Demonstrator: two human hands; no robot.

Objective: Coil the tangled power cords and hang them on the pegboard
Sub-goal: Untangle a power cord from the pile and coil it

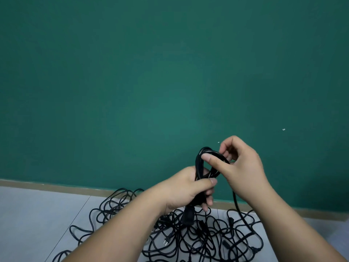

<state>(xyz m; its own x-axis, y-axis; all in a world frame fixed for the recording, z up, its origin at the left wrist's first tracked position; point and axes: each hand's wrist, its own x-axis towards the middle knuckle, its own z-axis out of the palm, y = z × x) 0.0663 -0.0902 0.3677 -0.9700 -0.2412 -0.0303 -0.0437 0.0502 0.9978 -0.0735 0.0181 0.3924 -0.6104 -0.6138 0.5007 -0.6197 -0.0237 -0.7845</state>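
Both arms are bare along all that shows: the left forearm [122, 229] lies toward seven o'clock, the right forearm [294, 222] toward five o'clock. The left hand [187, 190] and the right hand [245, 167] each show a short, trimmed, plain thumbnail [213, 180]. The fingers [205, 204] are rounded at the tips.

Indoor room (green wall [132, 72], tiled floor [37, 214])

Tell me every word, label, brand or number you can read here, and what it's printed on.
No readable text anywhere in this view.
The green wall: blank, only two tiny white specks, not letters.
The coiled cord held by the left hand and right hand: no print visible.
The connector hanging below the left hand, and the plugs in the cord pile on the floor: any markings are too small and dark to read.
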